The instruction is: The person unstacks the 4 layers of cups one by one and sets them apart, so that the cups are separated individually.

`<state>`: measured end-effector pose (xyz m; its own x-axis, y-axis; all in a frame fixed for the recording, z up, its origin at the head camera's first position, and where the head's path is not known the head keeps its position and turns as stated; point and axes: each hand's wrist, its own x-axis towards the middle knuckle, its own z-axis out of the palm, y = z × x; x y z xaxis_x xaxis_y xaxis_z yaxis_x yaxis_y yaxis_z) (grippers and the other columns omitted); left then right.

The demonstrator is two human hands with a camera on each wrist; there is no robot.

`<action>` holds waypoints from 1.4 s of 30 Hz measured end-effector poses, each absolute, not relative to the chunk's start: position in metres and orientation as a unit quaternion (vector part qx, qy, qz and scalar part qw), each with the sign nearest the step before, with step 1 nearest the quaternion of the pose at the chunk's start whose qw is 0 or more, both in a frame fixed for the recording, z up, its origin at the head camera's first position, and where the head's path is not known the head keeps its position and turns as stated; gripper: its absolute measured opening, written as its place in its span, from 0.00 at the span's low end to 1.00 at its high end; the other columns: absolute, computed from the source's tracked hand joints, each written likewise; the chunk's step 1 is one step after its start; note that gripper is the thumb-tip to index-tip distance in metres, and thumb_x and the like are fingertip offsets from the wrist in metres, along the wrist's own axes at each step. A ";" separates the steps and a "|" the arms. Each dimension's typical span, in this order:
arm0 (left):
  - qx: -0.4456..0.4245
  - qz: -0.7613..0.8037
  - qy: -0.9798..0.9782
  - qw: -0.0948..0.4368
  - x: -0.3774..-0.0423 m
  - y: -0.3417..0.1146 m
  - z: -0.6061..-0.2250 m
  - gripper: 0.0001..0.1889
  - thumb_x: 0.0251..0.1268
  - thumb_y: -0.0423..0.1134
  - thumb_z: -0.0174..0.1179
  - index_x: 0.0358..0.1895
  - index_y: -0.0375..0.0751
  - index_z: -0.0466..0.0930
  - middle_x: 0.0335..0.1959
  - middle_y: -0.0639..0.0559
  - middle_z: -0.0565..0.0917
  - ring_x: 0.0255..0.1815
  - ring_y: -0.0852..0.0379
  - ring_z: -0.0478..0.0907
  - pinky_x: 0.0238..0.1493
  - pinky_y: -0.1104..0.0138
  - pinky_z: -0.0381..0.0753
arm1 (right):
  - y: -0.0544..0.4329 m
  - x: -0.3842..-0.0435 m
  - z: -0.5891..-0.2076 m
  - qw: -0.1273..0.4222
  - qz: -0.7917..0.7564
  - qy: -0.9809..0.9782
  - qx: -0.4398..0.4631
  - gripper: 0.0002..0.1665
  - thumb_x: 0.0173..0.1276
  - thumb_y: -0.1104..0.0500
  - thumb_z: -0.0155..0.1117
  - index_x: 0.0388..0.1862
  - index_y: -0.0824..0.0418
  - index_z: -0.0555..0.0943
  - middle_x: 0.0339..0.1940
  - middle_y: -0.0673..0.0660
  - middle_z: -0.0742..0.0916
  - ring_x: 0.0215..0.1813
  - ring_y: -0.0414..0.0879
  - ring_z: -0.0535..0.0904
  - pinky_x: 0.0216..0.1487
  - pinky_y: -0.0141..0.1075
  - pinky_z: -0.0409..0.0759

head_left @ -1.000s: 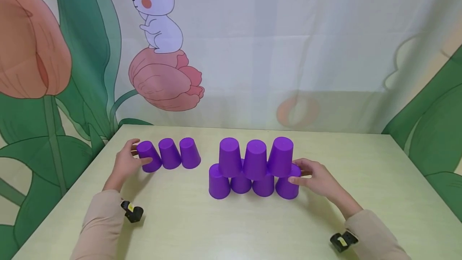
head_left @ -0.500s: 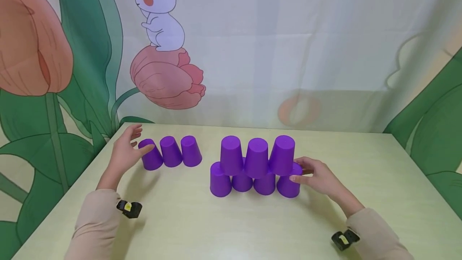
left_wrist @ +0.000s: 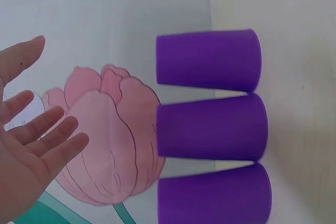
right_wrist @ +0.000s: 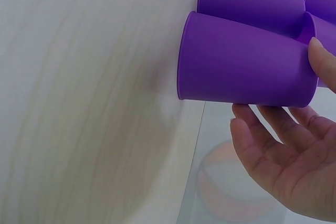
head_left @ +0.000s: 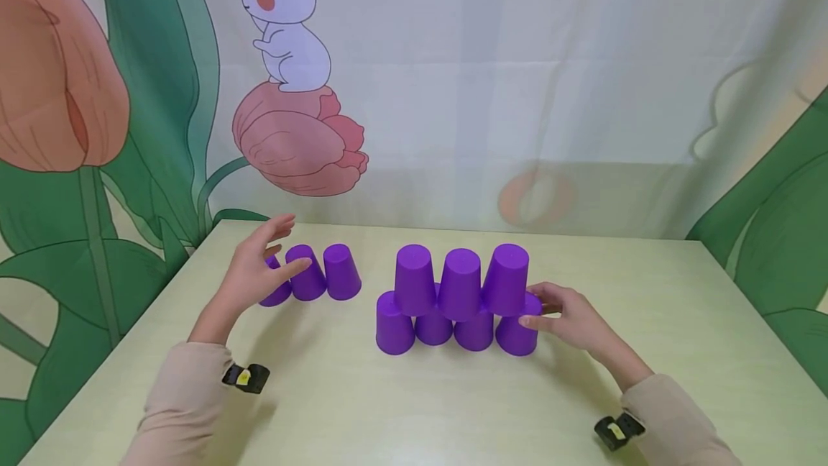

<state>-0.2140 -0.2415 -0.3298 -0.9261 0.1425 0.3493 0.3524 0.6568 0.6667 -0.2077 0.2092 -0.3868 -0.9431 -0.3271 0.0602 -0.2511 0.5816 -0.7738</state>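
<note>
Left hand (head_left: 254, 272): fingers spread, empty, near the left row of inverted purple tapered plastic-looking cups (left_wrist: 212, 128). Right hand (head_left: 571, 318): thumb and fingers hold the rightmost base cup (right_wrist: 244, 64) of the two-tier stack (head_left: 460, 290) at right. Cups presumably light, stiff, slippery; best pinched mid-wall.

10 upside-down purple cups (head_left: 461, 284), 7 stacked

Smooth matt plastic cups (head_left: 461, 283), faintly glossy wood-grained tabletop (head_left: 414, 408), creased matt cloth backdrop (head_left: 582, 92).
</note>
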 end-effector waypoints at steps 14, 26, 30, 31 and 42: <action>-0.246 -0.385 -0.881 0.119 -0.212 -0.205 -0.326 0.37 0.51 0.34 0.67 0.65 0.36 0.60 0.62 0.40 0.67 0.61 0.44 0.65 0.56 0.52 0.70 | 0.209 -0.207 -0.387 0.044 -0.428 0.888 -0.160 0.26 0.57 0.56 0.67 0.51 0.68 0.74 0.42 0.59 0.83 0.44 0.54 0.78 0.47 0.48 0.76; -0.322 -0.394 -0.857 0.087 -0.214 -0.170 -0.334 0.36 0.51 0.35 0.67 0.65 0.38 0.61 0.61 0.43 0.68 0.60 0.47 0.67 0.57 0.53 0.70 | 0.209 -0.206 -0.386 0.043 -0.429 0.888 -0.159 0.27 0.57 0.55 0.67 0.51 0.69 0.74 0.43 0.60 0.82 0.45 0.54 0.78 0.47 0.48 0.76; -0.339 -0.401 -0.848 0.076 -0.215 -0.160 -0.339 0.37 0.51 0.35 0.67 0.66 0.39 0.60 0.61 0.43 0.69 0.60 0.47 0.67 0.56 0.54 0.71 | 0.209 -0.205 -0.387 0.041 -0.432 0.886 -0.162 0.26 0.57 0.56 0.67 0.51 0.69 0.74 0.43 0.60 0.83 0.44 0.54 0.78 0.47 0.48 0.76; -0.342 -0.402 -0.846 0.075 -0.215 -0.158 -0.340 0.37 0.51 0.35 0.67 0.66 0.39 0.60 0.61 0.44 0.69 0.60 0.48 0.67 0.56 0.54 0.71 | 0.209 -0.205 -0.387 0.041 -0.432 0.886 -0.162 0.26 0.57 0.56 0.67 0.51 0.69 0.74 0.42 0.60 0.83 0.44 0.54 0.78 0.47 0.48 0.76; -0.352 -0.432 -0.828 0.064 -0.220 -0.131 -0.351 0.40 0.51 0.35 0.67 0.68 0.39 0.56 0.58 0.45 0.72 0.57 0.51 0.70 0.55 0.57 0.73 | 0.208 -0.206 -0.387 0.039 -0.430 0.888 -0.159 0.26 0.57 0.56 0.67 0.51 0.68 0.74 0.42 0.59 0.83 0.44 0.53 0.78 0.47 0.47 0.77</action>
